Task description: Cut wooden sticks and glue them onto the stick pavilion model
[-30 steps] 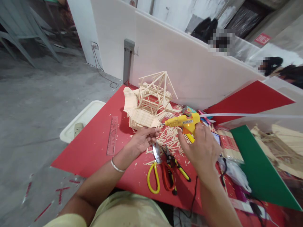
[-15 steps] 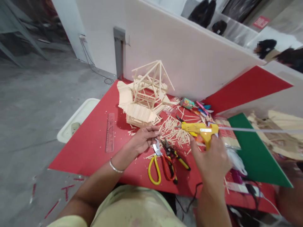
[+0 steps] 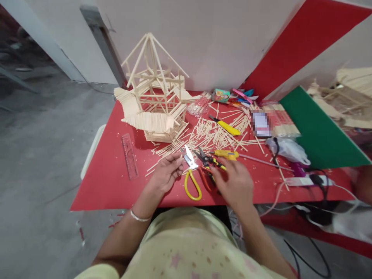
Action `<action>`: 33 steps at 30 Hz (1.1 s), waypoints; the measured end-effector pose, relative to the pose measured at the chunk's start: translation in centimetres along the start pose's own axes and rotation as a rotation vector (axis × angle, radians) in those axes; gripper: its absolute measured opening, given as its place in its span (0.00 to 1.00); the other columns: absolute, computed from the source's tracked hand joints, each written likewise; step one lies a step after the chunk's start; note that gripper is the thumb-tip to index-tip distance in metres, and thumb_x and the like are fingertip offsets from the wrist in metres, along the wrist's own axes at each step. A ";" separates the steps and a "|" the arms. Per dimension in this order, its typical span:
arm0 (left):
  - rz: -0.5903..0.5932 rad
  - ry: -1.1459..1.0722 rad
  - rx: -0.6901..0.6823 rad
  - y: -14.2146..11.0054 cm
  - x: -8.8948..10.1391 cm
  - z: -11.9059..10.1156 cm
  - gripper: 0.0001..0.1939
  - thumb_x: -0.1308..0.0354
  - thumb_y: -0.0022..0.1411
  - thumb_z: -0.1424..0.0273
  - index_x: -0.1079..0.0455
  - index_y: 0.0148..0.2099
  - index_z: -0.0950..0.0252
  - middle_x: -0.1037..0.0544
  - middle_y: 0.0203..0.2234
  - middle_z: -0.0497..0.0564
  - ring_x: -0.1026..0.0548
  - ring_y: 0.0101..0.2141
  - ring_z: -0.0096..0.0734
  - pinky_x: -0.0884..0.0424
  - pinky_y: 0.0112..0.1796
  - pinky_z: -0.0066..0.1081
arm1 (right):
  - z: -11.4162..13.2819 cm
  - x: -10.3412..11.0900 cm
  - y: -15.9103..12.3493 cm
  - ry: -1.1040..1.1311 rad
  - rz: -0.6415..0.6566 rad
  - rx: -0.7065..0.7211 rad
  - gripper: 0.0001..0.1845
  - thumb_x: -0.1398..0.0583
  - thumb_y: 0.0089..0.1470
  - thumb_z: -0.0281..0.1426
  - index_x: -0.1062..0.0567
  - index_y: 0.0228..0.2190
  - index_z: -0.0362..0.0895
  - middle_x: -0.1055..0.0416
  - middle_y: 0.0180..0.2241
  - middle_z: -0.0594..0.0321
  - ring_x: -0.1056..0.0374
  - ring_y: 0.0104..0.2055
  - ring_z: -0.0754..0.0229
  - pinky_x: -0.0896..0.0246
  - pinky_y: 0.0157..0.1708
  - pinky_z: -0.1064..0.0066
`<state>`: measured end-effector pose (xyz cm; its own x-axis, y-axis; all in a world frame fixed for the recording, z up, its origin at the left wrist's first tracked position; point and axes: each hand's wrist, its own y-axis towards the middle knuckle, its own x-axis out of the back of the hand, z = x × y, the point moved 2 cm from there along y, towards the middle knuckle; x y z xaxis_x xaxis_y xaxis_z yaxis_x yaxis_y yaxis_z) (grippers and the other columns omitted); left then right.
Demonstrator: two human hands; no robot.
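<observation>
My left hand (image 3: pixel 167 173) is closed in a pinch just left of the scissors' blades. A tiny pale piece, apparently a wooden stick end, shows at its fingertips. Scissors (image 3: pixel 192 183) with one yellow and one red handle lie on the red table. Beside them are black-and-yellow pliers (image 3: pixel 207 159), partly covered by my right hand (image 3: pixel 234 180). That hand hovers with thumb and fingers apart, over the red handle and the pliers. Just beyond its fingers lies a yellow glue gun (image 3: pixel 226 155), its grip hidden, a long glue stick trailing right. A stick-built pavilion model (image 3: pixel 158 97) stands behind.
Loose wooden sticks (image 3: pixel 213 133) cover the table's middle, with a yellow cutter (image 3: pixel 228 126) on them. A clear ruler (image 3: pixel 130 157) lies left. To the right are a plastic bag (image 3: pixel 290 151), a power strip (image 3: pixel 305 181) with cables, and a green board (image 3: pixel 322 131).
The glue gun has gone from my raised right hand down to the table. My right hand has moved left towards the scissors and pliers. The view has shifted right.
</observation>
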<state>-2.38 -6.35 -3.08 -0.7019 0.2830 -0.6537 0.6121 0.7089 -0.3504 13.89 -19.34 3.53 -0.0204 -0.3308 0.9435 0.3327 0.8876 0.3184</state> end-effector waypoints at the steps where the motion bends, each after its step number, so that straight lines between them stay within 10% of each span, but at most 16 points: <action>1: -0.018 0.007 -0.013 -0.2 0.1 0.2 0.17 0.30 0.51 0.69 0.27 0.44 0.67 0.24 0.26 0.47 0.29 0.23 0.19 0.33 0.24 0.20 | 1.4 -0.4 -0.5 0.025 0.078 0.057 0.23 0.46 0.61 0.45 0.27 0.50 0.44 0.28 0.43 0.48 0.32 0.44 0.51 0.39 0.39 0.65; 7: -0.125 0.036 -0.088 -1.4 -0.1 -0.1 0.16 0.28 0.48 0.69 0.26 0.39 0.68 0.24 0.24 0.47 0.27 0.23 0.21 0.32 0.24 0.21 | 4.0 -4.8 -2.7 -0.031 0.374 0.021 0.31 0.43 0.58 0.35 0.39 0.62 0.44 0.31 0.43 0.48 0.33 0.42 0.49 0.40 0.35 0.65; 16: -0.202 0.082 -0.227 -2.2 -1.2 -0.7 0.16 0.28 0.46 0.67 0.25 0.37 0.67 0.22 0.24 0.48 0.27 0.23 0.21 0.31 0.25 0.22 | 2.2 -3.2 -2.6 0.199 0.147 -0.078 0.33 0.45 0.60 0.44 0.40 0.61 0.43 0.31 0.43 0.51 0.34 0.46 0.49 0.38 0.40 0.63; 33: -0.223 0.142 -0.305 -2.5 -2.6 1.1 0.11 0.31 0.51 0.67 0.28 0.34 0.65 0.25 0.21 0.45 0.29 0.23 0.21 0.33 0.28 0.22 | 4.6 -3.5 -2.2 0.305 0.259 -0.036 0.33 0.44 0.60 0.44 0.41 0.62 0.48 0.34 0.42 0.54 0.34 0.40 0.53 0.41 0.40 0.65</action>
<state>-1.71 -9.52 -1.25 -0.8617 0.1718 -0.4775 0.3179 0.9162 -0.2441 8.91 -18.71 -0.03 0.3475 -0.1822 0.9198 0.3228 0.9442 0.0650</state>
